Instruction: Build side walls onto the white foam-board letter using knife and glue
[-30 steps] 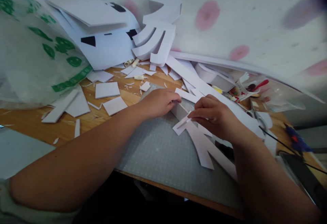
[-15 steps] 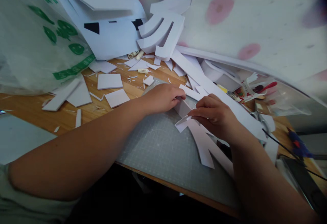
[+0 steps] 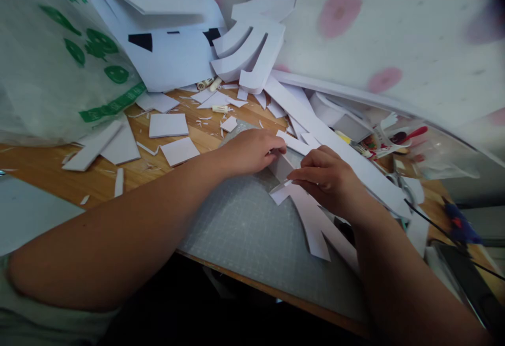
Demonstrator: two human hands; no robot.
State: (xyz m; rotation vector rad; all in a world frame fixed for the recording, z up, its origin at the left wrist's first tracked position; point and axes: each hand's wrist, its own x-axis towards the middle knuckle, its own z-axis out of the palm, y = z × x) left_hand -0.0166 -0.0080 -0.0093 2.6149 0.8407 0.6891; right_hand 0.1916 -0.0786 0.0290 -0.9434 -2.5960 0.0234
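Holds a white foam-sheet strip (image 3: pixel 281 167) on edge over the grey cutting mat (image 3: pixel 236 241), by curling the left hand (image 3: pixel 254 151) over the far end, presumably to steady the upright wall. Pinches the near end between closely gathered fingertips of the right hand (image 3: pixel 327 179), likely for fine control at the corner. Cannot tell, in dim light, strip alone from strip plus smaller piece at this pinch. Just below the right hand: a branched white cutout (image 3: pixel 311 222), lying flat on the mat, presumably for firm backing. Left of the mat, on the wooden tabletop (image 3: pixel 211 131): square white panels (image 3: pixel 169 125), apparently set aside for working room.
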